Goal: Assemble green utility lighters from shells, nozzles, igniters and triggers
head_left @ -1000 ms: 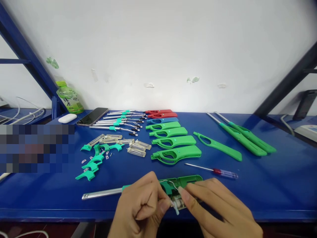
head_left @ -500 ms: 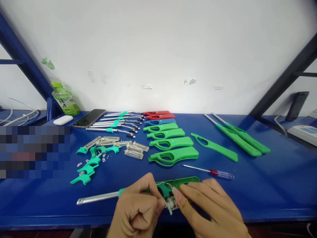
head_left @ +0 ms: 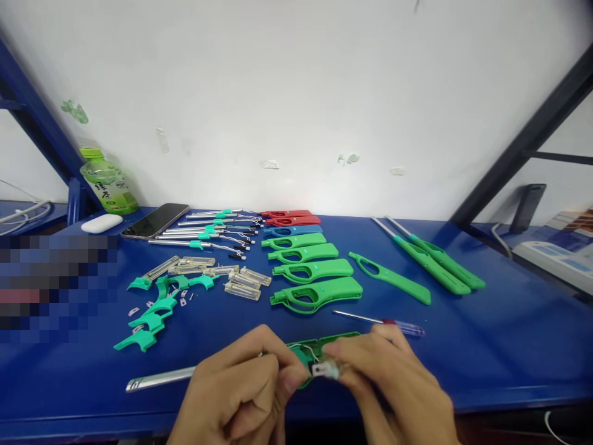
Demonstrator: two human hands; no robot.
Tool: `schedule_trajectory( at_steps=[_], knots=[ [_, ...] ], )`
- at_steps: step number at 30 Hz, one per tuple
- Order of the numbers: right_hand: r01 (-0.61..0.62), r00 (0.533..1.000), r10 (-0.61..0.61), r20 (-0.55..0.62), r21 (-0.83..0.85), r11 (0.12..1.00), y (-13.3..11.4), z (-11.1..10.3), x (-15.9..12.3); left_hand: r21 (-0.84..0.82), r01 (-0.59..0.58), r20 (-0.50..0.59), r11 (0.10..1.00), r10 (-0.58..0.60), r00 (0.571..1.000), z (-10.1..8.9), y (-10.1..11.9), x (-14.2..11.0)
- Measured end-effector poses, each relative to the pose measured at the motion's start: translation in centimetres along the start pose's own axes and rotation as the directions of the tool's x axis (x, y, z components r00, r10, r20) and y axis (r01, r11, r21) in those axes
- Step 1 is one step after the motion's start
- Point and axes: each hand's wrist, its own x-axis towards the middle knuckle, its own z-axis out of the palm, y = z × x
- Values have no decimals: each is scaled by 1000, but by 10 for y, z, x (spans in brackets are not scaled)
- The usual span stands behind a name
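An opened gas lighter lies at the table's front edge. Its silver barrel (head_left: 160,378) points left, and its green housing half (head_left: 340,337) shows behind my hands, with a teal trigger (head_left: 303,355) and a thin pale wire in it. My right hand (head_left: 393,374) is closed on a clear fuel tank (head_left: 333,369), lifted above the housing. A small white clip (head_left: 319,369) sits at the tank's left end. My left hand (head_left: 243,383) is closed, thumb and finger pinched close beside that clip. Whatever it grips is hidden by the fingers.
Several green lighter housings (head_left: 319,294) lie beyond my hands, with a screwdriver (head_left: 402,327) nearer on the right. Loose teal triggers (head_left: 143,340), clear tanks (head_left: 243,291) and barrels (head_left: 173,243) lie left. Two whole lighters (head_left: 440,272) rest right; a phone (head_left: 156,220) and bottle (head_left: 110,185) stand back left.
The fuel tank has come up out of the housing in my right hand, its clip end now facing left. My left hand's pinch has shifted slightly left. The view has turned slightly right.
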Motion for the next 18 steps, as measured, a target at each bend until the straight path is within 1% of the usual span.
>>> schedule_trajectory(
  at_steps=[1, 3, 5, 6, 8, 10, 12, 13, 16, 18],
  knots=[
    [-79, 997, 79, 11, 26, 997, 1, -2, 1, 53, -40, -39, 998, 42, 998, -1, 1, 1],
    [-224, 974, 222, 47, 43, 974, 5, -6, 5, 182, -90, -115, 979, 112, 987, -1, 2, 2],
    [-314, 946, 310, 94, 41, 948, 8, -12, 8, 296, -99, -150, 950, 148, 978, -2, -1, 1],
    [-335, 936, 328, 126, 47, 941, 9, -14, 10, 341, -110, -137, 934, 165, 977, -2, -3, 1],
    [-358, 921, 346, 178, 41, 933, 12, -18, 13, 408, -160, -61, 899, 202, 977, -3, -9, 0],
    [-354, 912, 341, 229, 15, 935, 15, -19, 14, 441, -220, 28, 870, 232, 972, -5, -15, -1],
    [-343, 896, 332, 295, -14, 939, 17, -19, 17, 462, -240, 66, 854, 237, 969, -9, -21, 0],
    [-341, 881, 326, 344, -20, 940, 18, -19, 18, 476, -240, 72, 846, 234, 970, -11, -23, 0],
    [-326, 812, 278, 513, 5, 945, 21, -18, 25, 501, -247, 95, 829, 232, 968, -15, -28, 0],
    [-303, 775, 225, 590, 34, 952, 23, -19, 31, 491, -261, 120, 831, 232, 965, -16, -30, -1]
  ],
)
